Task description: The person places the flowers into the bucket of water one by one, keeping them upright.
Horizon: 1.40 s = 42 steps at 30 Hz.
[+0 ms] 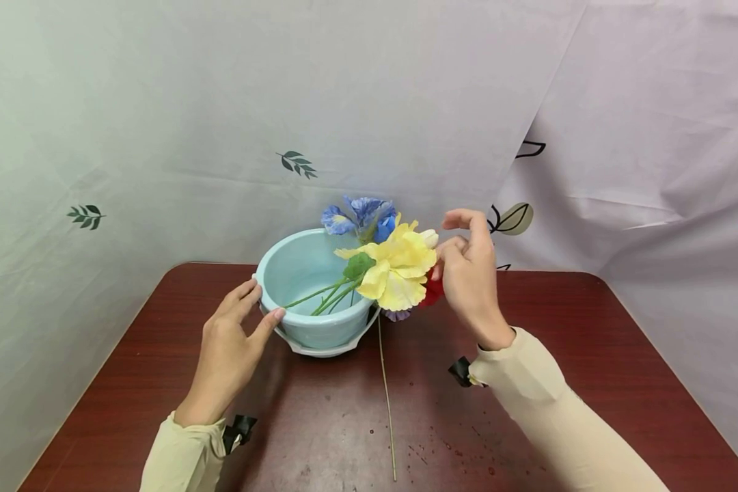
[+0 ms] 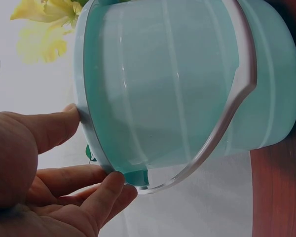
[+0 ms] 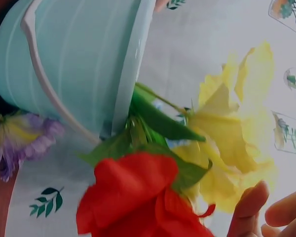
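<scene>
A light-blue bucket (image 1: 320, 331) with a white handle (image 2: 222, 123) stands on the table. My left hand (image 1: 227, 348) holds its rim at the left, thumb at the near edge and fingers by the handle's lug. Artificial flowers stand in the bucket and lean over its right side: yellow (image 1: 400, 266), blue (image 1: 359, 215) and red (image 3: 133, 192), with a white bud (image 1: 429, 238) by the yellow one. Beside the yellow and red blooms is my right hand (image 1: 473, 287), its fingers loosely bent with nothing between them.
A purple flower (image 3: 27, 138) lies on the table by the bucket's right side, its long stem (image 1: 386, 396) pointing towards the near edge. Water drops (image 1: 458, 453) dot the dark red table (image 1: 320, 424). A pale cloth (image 1: 221, 102) with leaf prints hangs behind.
</scene>
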Tool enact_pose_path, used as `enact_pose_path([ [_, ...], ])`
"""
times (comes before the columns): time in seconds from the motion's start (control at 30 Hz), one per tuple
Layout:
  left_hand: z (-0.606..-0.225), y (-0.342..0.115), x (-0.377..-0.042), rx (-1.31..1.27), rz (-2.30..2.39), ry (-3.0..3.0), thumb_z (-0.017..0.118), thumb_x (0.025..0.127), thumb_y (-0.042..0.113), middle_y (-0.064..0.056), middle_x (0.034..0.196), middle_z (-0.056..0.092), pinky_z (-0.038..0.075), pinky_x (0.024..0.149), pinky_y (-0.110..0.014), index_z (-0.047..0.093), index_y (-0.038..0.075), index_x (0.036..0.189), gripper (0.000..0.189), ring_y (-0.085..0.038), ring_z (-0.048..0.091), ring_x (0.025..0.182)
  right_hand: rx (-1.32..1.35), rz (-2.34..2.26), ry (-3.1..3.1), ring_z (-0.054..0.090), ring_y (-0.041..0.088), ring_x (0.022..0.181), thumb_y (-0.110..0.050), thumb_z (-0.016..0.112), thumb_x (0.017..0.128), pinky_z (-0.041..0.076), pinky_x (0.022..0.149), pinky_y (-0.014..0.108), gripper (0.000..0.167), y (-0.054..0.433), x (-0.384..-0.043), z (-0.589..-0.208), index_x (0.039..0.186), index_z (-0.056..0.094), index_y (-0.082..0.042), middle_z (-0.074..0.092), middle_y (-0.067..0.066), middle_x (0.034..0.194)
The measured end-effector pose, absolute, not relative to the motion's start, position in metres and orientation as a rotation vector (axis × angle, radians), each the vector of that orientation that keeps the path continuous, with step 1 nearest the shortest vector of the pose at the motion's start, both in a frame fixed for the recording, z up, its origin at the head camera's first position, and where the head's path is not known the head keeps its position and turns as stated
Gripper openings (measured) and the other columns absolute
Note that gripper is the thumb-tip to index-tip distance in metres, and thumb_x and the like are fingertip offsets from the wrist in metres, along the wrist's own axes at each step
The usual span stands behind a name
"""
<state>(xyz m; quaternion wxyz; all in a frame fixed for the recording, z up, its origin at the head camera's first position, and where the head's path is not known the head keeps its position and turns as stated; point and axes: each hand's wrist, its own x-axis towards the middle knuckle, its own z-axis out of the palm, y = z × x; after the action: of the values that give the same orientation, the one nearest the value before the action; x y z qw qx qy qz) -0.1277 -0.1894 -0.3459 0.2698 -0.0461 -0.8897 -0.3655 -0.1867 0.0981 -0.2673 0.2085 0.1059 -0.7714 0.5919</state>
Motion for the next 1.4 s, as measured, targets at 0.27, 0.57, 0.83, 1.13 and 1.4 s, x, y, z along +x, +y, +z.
enact_pose_path([
  [0.27,-0.346,-0.19,-0.128,-0.128,-0.987,-2.396,0.076,0.083,0.009,-0.019,0.134,0.054,0.044,0.097,-0.053,0.057,-0.01,0.127,0.051,-0.036,0.051,0.124,0.243,1.624,-2.087,0.051,0.027,0.053,0.009,0.033,0.087,0.045,0.049,0.027,0.034,0.113,-0.195,-0.269,0.116,0.048,-0.003,0.056,0.005,0.094],
  [0.57,-0.345,-0.189,-0.128,-0.122,-0.989,-2.404,0.076,0.084,0.01,-0.019,0.134,0.054,0.044,0.097,-0.053,0.057,-0.01,0.127,0.052,-0.035,0.051,0.124,0.159,1.628,-2.11,0.054,0.016,0.059,-0.007,0.044,0.099,0.051,0.056,0.024,0.023,0.126,-0.206,-0.274,0.121,0.046,-0.002,0.049,0.003,0.106],
  [0.83,-0.346,-0.19,-0.129,-0.121,-0.985,-2.397,0.076,0.083,0.011,-0.019,0.134,0.055,0.043,0.098,-0.053,0.058,-0.01,0.126,0.051,-0.035,0.051,0.124,0.026,1.61,-2.149,0.054,0.012,0.063,-0.014,0.047,0.1,0.052,0.056,0.021,0.022,0.14,-0.223,-0.286,0.119,0.046,-0.002,0.048,0.0,0.102],
  [1.13,-0.346,-0.19,-0.128,-0.115,-0.986,-2.413,0.075,0.084,0.012,-0.018,0.135,0.054,0.044,0.097,-0.052,0.057,-0.01,0.127,0.052,-0.035,0.052,0.123,-0.134,1.592,-2.262,0.055,0.011,0.068,-0.014,0.047,0.099,0.051,0.057,0.019,0.025,0.15,-0.236,-0.302,0.119,0.047,0.0,0.05,0.004,0.1],
  [1.4,-0.346,-0.189,-0.127,-0.115,-0.988,-2.411,0.076,0.084,0.012,-0.018,0.135,0.054,0.044,0.097,-0.052,0.057,-0.01,0.127,0.052,-0.035,0.052,0.123,-0.185,1.563,-2.353,0.056,0.008,0.066,-0.011,0.05,0.097,0.05,0.057,0.016,0.028,0.155,-0.247,-0.317,0.12,0.048,0.005,0.053,0.01,0.1],
])
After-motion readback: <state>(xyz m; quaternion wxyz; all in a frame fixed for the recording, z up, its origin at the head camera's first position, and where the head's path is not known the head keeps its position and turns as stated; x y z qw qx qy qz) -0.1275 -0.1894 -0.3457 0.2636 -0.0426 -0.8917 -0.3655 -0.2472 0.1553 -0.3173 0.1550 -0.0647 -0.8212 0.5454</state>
